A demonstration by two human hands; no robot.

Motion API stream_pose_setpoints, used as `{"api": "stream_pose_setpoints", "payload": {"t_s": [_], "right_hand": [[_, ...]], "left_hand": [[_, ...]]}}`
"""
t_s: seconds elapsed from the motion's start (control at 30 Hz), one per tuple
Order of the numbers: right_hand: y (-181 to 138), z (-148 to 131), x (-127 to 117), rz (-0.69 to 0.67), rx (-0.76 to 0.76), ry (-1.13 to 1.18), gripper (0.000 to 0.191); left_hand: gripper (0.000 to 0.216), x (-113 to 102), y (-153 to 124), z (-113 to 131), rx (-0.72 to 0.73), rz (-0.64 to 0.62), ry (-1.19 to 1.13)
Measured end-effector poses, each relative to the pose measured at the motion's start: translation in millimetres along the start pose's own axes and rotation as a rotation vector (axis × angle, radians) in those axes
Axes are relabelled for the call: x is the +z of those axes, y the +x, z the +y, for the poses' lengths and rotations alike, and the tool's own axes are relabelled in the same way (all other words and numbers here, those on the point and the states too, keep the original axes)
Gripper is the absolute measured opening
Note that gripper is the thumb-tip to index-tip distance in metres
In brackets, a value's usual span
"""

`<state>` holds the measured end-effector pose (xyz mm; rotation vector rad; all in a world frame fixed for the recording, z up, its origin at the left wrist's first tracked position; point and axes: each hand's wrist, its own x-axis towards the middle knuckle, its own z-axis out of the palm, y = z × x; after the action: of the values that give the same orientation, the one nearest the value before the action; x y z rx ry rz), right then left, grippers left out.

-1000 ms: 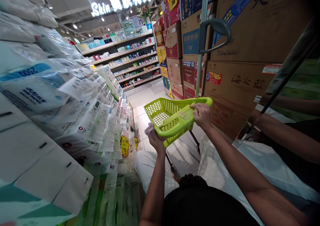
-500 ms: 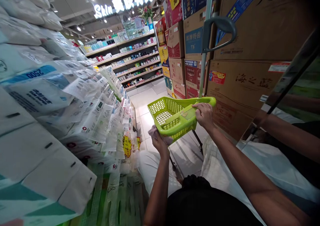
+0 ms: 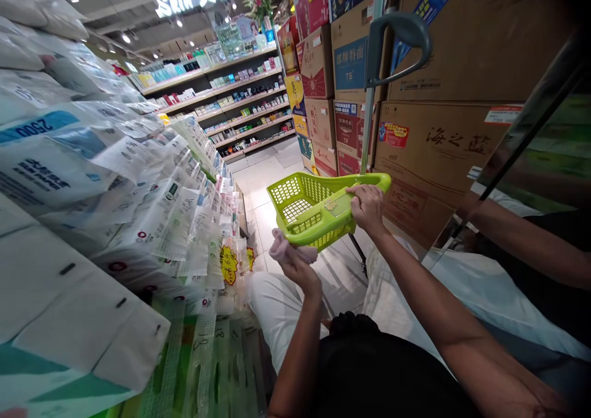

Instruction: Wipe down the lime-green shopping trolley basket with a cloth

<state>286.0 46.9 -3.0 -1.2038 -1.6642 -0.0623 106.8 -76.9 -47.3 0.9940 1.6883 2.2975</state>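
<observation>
In front of my knees is a lime-green plastic shopping basket [image 3: 318, 221] with lattice walls, joined to an upright grey pole [image 3: 368, 122] that has a dark grey loop handle [image 3: 406, 33]. My right hand [image 3: 367, 207] grips its right-hand rim, fingers curled over the edge. My left hand [image 3: 300, 273] is closed on a crumpled pale mauve cloth [image 3: 284, 250], which lies against the basket's near left corner. Parts of the fingers are hidden by the cloth. A thin dark leg [image 3: 357, 250] shows under the basket.
Plastic-wrapped tissue packs [image 3: 152, 215] are piled along my left. Cardboard cartons [image 3: 443, 147] are stacked on the right, beside a reflective panel [image 3: 521, 178] in which an arm shows. Shelves of small boxes [image 3: 249, 98] stand ahead, past the tiled floor [image 3: 256, 187].
My left hand and the cloth have shifted slightly down, away from the basket's rim, and the hand has turned. The right hand keeps its grip. The whole view has moved a little.
</observation>
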Motion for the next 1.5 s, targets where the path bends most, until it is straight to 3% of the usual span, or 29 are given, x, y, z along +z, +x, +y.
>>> {"api": "stream_pose_setpoints", "payload": {"t_s": [0.1, 0.2, 0.37, 0.47, 0.63, 0.77, 0.87, 1.0, 1.1, 1.23, 1.33, 1.5], "right_hand": [[-0.8, 1.2, -3.1, 0.000, -0.010, -0.013, 0.034], [-0.6, 3.3, -4.8, -0.006, -0.026, 0.005, 0.034], [1.1, 4.9, -2.7, -0.026, -0.034, 0.016, 0.035], [2.2, 4.6, -1.2, -0.021, -0.024, 0.014, 0.036], [3.3, 9.1, -2.7, 0.009, -0.001, 0.017, 0.038], [2.9, 15.9, -7.3, 0.017, 0.000, 0.038, 0.040], [2.9, 18.1, -10.3, 0.014, -0.015, 0.032, 0.039], [3.1, 18.3, -11.8, 0.028, -0.047, 0.048, 0.038], [3.1, 18.3, -11.1, 0.042, -0.045, 0.064, 0.037], [3.4, 19.6, -9.3, 0.035, -0.040, 0.073, 0.037], [3.5, 20.9, -8.3, 0.042, -0.076, 0.073, 0.036], [2.8, 19.0, -8.2, 0.050, -0.108, 0.080, 0.034]], "left_hand": [[0.048, -2.8, -19.2, -4.7, 0.163, -0.024, 0.107], [0.040, -10.8, 4.8, -3.2, 0.290, -0.141, 0.089], [0.040, -22.3, 77.0, 9.0, 0.015, -0.353, 0.004], [0.040, -20.9, 89.3, 13.5, -0.004, -0.450, 0.022], [0.035, -18.4, 49.6, 14.6, 0.289, -0.368, 0.030], [0.033, -17.0, 15.0, -0.9, 0.577, -0.274, 0.118], [0.035, -13.9, -2.2, -20.6, 0.607, -0.192, 0.147], [0.039, -11.9, -13.5, -33.6, 0.625, -0.225, 0.171], [0.033, -8.5, -12.9, -13.7, 0.655, -0.290, 0.189], [0.031, 9.4, -8.0, 43.2, 0.740, -0.610, 0.421], [0.034, 22.6, -2.2, 76.8, 0.800, -0.736, 0.665], [0.029, 6.1, 34.3, 91.6, 0.807, -0.829, 0.739]]}}
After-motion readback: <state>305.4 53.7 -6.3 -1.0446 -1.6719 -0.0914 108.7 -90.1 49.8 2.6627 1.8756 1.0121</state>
